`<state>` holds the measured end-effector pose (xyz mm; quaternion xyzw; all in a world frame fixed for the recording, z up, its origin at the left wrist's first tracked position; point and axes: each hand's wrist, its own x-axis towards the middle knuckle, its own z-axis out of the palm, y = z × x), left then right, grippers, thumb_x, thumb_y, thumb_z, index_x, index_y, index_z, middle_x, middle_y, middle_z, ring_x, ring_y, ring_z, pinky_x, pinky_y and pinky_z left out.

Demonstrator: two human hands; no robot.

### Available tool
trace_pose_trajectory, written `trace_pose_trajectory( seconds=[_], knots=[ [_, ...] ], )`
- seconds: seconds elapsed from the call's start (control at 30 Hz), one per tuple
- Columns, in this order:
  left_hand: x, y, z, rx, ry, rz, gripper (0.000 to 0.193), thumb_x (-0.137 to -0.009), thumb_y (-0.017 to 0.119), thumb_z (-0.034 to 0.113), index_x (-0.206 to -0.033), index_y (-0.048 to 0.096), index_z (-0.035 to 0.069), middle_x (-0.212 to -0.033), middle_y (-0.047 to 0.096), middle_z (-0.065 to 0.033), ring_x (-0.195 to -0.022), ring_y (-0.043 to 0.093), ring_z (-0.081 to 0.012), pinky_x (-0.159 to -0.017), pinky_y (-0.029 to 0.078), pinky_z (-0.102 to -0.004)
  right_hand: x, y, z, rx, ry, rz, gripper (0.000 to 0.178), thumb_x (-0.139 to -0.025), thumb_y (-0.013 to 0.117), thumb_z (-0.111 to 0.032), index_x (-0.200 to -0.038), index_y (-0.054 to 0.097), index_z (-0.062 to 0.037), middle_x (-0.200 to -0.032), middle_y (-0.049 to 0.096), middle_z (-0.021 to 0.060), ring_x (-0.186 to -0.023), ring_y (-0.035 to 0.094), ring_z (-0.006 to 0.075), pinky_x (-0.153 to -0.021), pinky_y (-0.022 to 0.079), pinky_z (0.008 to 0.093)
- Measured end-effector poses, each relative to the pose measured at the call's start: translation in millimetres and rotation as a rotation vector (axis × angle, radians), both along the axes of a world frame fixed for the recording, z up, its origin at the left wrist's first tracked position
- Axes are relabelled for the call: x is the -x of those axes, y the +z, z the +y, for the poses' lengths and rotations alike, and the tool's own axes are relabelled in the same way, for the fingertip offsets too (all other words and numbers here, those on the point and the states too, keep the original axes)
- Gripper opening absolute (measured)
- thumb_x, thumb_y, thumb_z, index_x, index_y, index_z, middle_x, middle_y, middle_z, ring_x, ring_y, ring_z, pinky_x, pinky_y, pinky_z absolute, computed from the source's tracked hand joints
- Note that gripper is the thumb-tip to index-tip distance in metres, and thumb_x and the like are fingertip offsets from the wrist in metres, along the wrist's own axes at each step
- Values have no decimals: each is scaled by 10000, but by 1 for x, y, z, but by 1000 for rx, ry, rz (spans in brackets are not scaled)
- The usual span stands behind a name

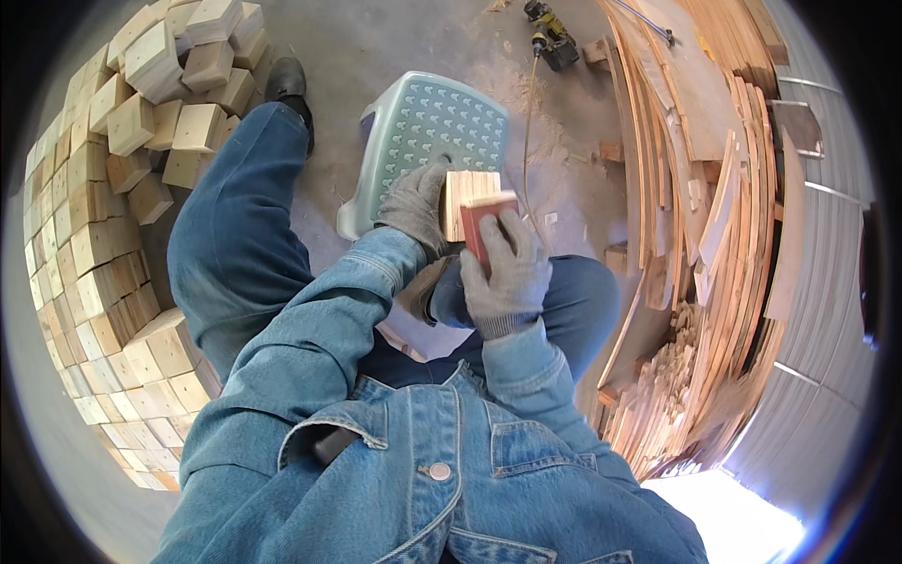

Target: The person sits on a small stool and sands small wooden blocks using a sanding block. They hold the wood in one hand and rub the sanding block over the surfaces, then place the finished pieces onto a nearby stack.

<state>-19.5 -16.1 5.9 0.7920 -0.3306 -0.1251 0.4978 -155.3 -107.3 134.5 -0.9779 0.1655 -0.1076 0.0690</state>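
A light wooden block (458,195) is held up over the edge of a pale green plastic step stool (437,113). My gloved left hand (416,209) grips the block from its left side. In my gloved right hand (510,268) is a reddish-brown sanding block (477,230), laid against the right face of the wooden block. My fingers lie over its front, and part of the sanding block is hidden beneath them. Both hands wear grey knit gloves.
Stacked wooden blocks (94,244) form a large pile on the left. A yellow and black power drill (554,42) lies on the dusty floor beyond the stool, near a thin cord (528,122). Long wooden boards (742,216) are heaped along the right, beside a corrugated wall (827,273).
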Motion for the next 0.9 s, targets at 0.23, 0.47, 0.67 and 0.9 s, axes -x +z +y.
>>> trace_pose_trajectory(
  seconds=[0.23, 0.47, 0.67, 0.9],
  knots=[
    [-7, -12, -5, 68, -11, 11, 925, -723, 874, 331, -1532, 453, 177, -1375, 608, -206, -1264, 589, -442, -1120, 464, -516, -79, -2, -28, 5, 17, -98, 498, -851, 772, -285, -1313, 722, -106, -1370, 643, 138, -1184, 660, 363, -960, 530, 518],
    [1, 4, 0, -15, -30, 26, 981, -696, 890, 405, -1525, 434, 147, -1431, 570, -177, -1334, 540, -423, -1183, 402, -519, 13, 16, 15, 28, -39, 57, 505, -807, 810, -208, -1275, 723, -41, -1371, 640, 205, -1238, 637, 404, -1035, 529, 517],
    [-2, -8, -6, -26, -27, -6, 974, -722, 871, 372, -1558, 416, 163, -1416, 569, -199, -1343, 535, -428, -1200, 381, -513, -69, -1, -36, -28, -34, -46, 488, -844, 791, -272, -1296, 735, -97, -1383, 648, 145, -1184, 669, 382, -976, 543, 516],
    [-3, -2, -1, -27, -8, 16, 1047, -699, 893, 456, -1574, 391, 180, -1393, 581, -192, -1320, 554, -436, -1195, 386, -542, -12, 2, -5, 0, -12, -47, 507, -847, 793, -290, -1315, 724, -109, -1409, 621, 121, -1207, 649, 377, -993, 519, 517]
  ],
)
